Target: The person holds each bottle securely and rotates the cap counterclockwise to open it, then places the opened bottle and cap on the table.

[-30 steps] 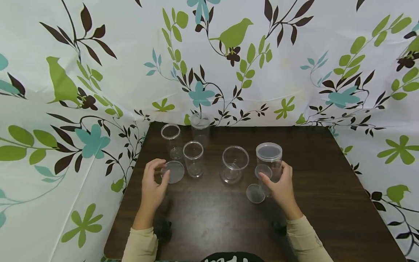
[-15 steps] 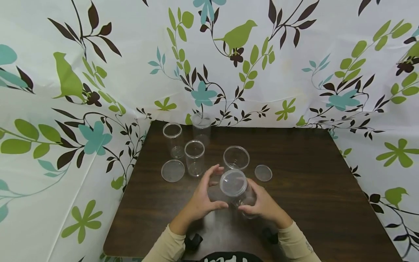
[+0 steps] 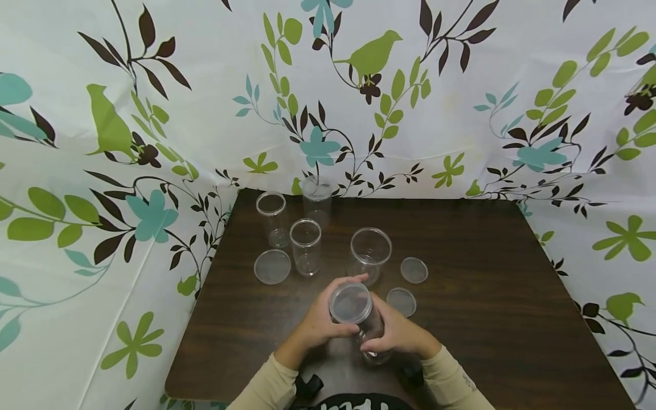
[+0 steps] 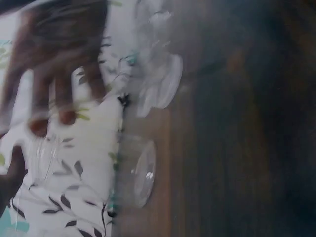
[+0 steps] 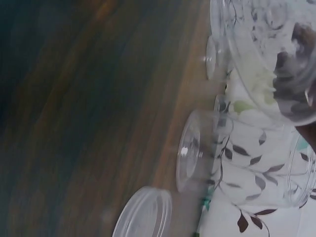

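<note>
- Your left hand (image 3: 319,320) curls round the upper part of the lidded jar (image 3: 371,326), thumb in front near the lid's edge. The step in hand looks like working at that jar's lid; which way you mean to turn it, if at all, cannot be told.
- The jar is between both your hands at the near side of the table (image 3: 487,319), its top leaning towards your left; whether its base touches the wood is unclear.
- Your right hand (image 3: 397,331) grips the body lower down. The next move seems to call for this hand to steady the body while your left controls the lid; squeezing clear, smooth walls too hard could make them slip or flex.
- Around you, from the left: a large loose lid (image 3: 272,267) lies flat, with an uncovered tall jar (image 3: 272,219) behind it.
- Just right of that lid stands another uncovered jar (image 3: 306,247); a frosted-topped jar (image 3: 316,200) is at the back edge.
- A wider uncovered jar (image 3: 370,249) stands right behind your left fingertips, the likeliest thing to knock.
- Two small lids lie beyond your right hand, the far one (image 3: 414,270) apart, the near one (image 3: 402,302) just beside your knuckles.
</note>
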Available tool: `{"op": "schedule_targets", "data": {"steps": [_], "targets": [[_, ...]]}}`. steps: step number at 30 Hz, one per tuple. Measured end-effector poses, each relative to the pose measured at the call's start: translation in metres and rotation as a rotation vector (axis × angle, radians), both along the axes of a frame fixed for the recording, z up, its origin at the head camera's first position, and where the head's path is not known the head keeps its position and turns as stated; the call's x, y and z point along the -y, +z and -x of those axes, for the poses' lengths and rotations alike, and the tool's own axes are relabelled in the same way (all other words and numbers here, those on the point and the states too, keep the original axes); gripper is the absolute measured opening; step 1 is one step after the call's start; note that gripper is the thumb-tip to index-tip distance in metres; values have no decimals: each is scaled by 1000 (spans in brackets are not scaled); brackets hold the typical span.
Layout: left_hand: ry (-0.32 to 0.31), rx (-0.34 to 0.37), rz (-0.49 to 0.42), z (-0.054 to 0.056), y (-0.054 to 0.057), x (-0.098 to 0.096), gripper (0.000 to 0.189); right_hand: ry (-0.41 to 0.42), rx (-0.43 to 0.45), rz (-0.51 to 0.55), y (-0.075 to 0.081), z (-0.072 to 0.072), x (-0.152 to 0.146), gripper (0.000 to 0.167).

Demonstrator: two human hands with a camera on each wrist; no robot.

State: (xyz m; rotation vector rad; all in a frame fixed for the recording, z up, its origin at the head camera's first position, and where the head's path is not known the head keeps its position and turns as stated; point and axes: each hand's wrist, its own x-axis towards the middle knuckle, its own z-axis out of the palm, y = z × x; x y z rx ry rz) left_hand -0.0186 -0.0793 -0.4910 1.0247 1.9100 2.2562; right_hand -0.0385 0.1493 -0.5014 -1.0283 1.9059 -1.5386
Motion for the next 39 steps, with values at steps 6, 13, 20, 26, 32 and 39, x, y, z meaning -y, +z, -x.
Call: {"op": "schedule_targets", "data": {"steps": [6,13,20,26,32,39], "targets": [[53,-12,22,-1,-1,-1,77,-68,-90,2,-3,-1,5,91],[77,19,75,-4,4,0,73,-239,-291,-9,-12,-10,14,82],[120,23,112,-5,3,-1,74,-403,-433,-45,-19,-19,25,79],[209,80,111,-4,4,-6,71,-542,-492,-74,-22,-22,34,75],[279,128,70,-2,2,-13,68,-652,-582,-125,-26,-24,40,80],[237,117,91,-1,1,-7,73,-456,-504,-82,-25,-16,28,92]]}}
